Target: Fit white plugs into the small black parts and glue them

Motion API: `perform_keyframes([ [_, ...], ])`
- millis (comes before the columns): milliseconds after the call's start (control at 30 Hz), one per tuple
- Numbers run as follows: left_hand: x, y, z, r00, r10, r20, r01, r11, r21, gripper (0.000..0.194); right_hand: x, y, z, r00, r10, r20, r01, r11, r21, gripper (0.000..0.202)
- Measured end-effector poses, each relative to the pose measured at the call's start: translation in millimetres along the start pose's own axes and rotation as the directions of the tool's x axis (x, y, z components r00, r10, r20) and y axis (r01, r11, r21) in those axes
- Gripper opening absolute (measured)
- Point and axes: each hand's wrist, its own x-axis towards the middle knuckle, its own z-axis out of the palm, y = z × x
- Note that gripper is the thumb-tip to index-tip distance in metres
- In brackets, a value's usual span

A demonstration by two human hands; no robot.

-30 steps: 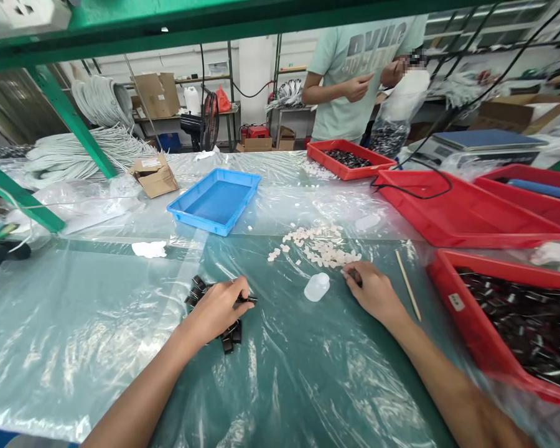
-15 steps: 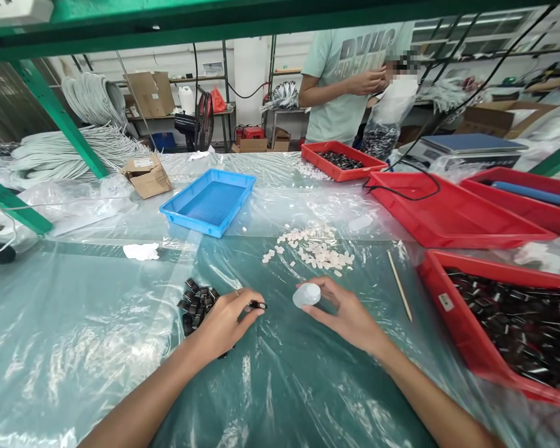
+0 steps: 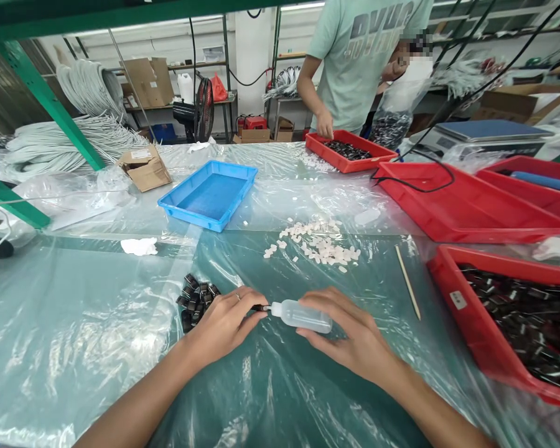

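My left hand (image 3: 228, 317) is closed, pinching a small black part (image 3: 259, 307) that is mostly hidden by the fingertips. In my right hand (image 3: 350, 326) is a translucent squeeze bottle (image 3: 305, 315), held on its side between thumb and fingers. Its narrow nozzle points left and meets, or nearly meets, the black part. A pile of shiny black parts (image 3: 192, 302) lies just beyond and left of my left hand. Small whitish pieces (image 3: 329, 247) are scattered on the table farther from my hands.
A blue tray (image 3: 168, 211) stands beyond the pile. Red bins (image 3: 448, 292) line the right side, the nearest full of dark parts. A thin wooden stick (image 3: 407, 283) lies beside it. Across the table, a person (image 3: 354, 81) has one hand at a smaller red tray (image 3: 350, 167).
My right hand has turned the bottle sideways, bringing its nozzle to the black part in my left hand. The person opposite has lowered one hand to the red tray. The view has shifted slightly.
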Motion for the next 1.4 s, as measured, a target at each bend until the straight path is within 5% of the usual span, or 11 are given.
perform_keyframes([
  [300, 1, -3, 5.1, 0.989, 0.113, -0.09, -0.11, 0.993, 0.045, 0.013, -4, -11, -1, 0.994, -0.083, -0.074, 0.077, 0.994, -0.081, 0.08],
  [867, 3, 0, 5.7, 0.985, 0.152, -0.083, -0.15, 0.988, 0.032, 0.016, -4, -17, -12, 0.997, -0.081, 0.013, 0.082, 0.994, -0.077, 0.083],
  [1233, 3, -3, 9.6, 0.989, 0.138, -0.059, -0.137, 0.99, 0.022, 0.016, -9, -27, -9, 0.982, -0.187, 0.04, 0.19, 0.933, -0.306, 0.089],
  [1400, 3, 0, 7.8, 0.993, 0.098, -0.071, -0.099, 0.995, -0.018, 0.015, -2, -31, -10, 0.995, -0.024, -0.096, 0.016, 0.996, -0.083, 0.071],
])
